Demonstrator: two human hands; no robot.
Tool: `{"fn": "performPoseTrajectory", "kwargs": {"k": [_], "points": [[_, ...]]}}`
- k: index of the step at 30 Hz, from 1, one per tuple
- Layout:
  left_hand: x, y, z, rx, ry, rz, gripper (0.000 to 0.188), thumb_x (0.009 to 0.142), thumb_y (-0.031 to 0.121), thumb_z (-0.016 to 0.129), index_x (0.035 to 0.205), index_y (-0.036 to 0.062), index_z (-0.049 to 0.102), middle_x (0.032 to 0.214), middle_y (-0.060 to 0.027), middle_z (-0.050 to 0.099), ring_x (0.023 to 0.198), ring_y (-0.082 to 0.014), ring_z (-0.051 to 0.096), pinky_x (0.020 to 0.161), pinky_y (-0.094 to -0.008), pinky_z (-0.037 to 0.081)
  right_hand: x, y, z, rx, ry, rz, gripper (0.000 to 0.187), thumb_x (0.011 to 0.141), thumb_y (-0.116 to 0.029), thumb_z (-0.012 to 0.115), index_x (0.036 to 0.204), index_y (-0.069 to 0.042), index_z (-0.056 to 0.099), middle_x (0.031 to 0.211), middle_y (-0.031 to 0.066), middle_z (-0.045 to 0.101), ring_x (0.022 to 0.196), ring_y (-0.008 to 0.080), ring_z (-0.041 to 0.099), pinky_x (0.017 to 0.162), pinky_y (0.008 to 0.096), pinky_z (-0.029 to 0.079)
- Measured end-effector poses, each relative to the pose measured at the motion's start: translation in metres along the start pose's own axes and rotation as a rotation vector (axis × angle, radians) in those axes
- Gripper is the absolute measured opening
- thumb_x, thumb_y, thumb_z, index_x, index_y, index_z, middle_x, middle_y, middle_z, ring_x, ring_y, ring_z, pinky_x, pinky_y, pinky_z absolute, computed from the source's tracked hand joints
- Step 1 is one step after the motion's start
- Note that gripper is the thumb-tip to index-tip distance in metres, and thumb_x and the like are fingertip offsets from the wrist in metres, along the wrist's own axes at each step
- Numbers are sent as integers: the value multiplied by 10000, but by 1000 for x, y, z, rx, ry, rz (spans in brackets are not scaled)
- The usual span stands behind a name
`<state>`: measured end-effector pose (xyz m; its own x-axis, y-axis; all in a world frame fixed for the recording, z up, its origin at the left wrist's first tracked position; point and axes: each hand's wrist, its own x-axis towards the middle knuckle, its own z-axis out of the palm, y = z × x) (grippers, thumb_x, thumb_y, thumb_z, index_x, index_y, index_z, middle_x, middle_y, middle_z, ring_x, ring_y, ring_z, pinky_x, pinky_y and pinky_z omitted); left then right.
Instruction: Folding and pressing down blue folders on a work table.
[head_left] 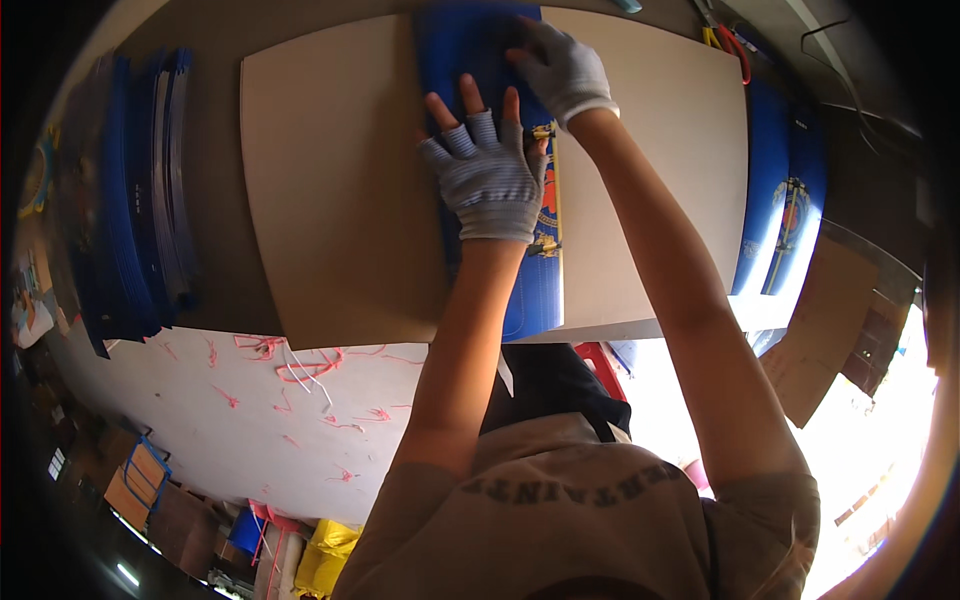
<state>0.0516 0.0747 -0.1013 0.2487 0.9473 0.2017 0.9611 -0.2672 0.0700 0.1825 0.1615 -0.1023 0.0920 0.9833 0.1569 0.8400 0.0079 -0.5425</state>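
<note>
A long blue printed sheet point(535, 300) with gold and red designs lies across a large beige board point(330, 180) on the table. My left hand point(485, 180), in a striped grey fingerless glove, presses flat on the sheet with its fingers spread. Farther up, my right hand point(565, 70) wears a similar glove and reaches over the sheet's far right edge. Its bent fingers touch the blue surface, slightly blurred, with a gap between them. Neither hand shows anything gripped.
Stacked blue sheets point(125, 200) stand along the table's left side. More blue printed pieces point(785, 200) lie at the right. Scissors with red and yellow handles point(735, 50) rest at the far right. Pink string scraps point(275, 350) litter the floor, near a yellow sack point(328, 558).
</note>
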Motion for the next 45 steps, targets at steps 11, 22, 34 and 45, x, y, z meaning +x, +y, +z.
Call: {"fn": "performPoseTrajectory", "kwargs": {"k": [11, 22, 34, 45], "points": [[2, 21, 7, -160, 25, -175, 593, 859, 494, 447, 1333, 137, 459, 1452, -226, 277, 1330, -514, 174, 1009, -674, 117, 2, -12, 10, -345, 160, -301, 408, 811, -303, 574, 1206, -201, 565, 1071, 77, 544, 980, 297, 519, 824, 423, 428], [-89, 43, -13, -432, -181, -16, 608, 868, 410, 443, 1383, 94, 376, 1475, -234, 220, 1362, -436, 176, 1054, -631, 75, 3, -6, 16, -421, 176, -287, 363, 801, -331, 576, 1151, -244, 619, 1083, 55, 527, 1009, 271, 494, 827, 421, 396], [-93, 47, -17, -316, -224, -3, 622, 883, 428, 419, 1400, 90, 353, 1474, -225, 235, 1360, -426, 199, 1053, -629, 79, 122, -93, 84, -403, 39, -309, 577, 881, -408, 441, 1353, -82, 385, 1351, 169, 408, 1267, 331, 364, 1067, 460, 262], [-90, 53, -12, -375, -317, 75, 620, 892, 430, 406, 1397, 76, 349, 1471, -243, 223, 1349, -448, 205, 1065, -579, 174, -24, -98, 79, -269, -132, -824, 641, 827, -567, 444, 1347, -194, 408, 1377, 133, 380, 1297, 293, 329, 1039, 521, 251]]}}
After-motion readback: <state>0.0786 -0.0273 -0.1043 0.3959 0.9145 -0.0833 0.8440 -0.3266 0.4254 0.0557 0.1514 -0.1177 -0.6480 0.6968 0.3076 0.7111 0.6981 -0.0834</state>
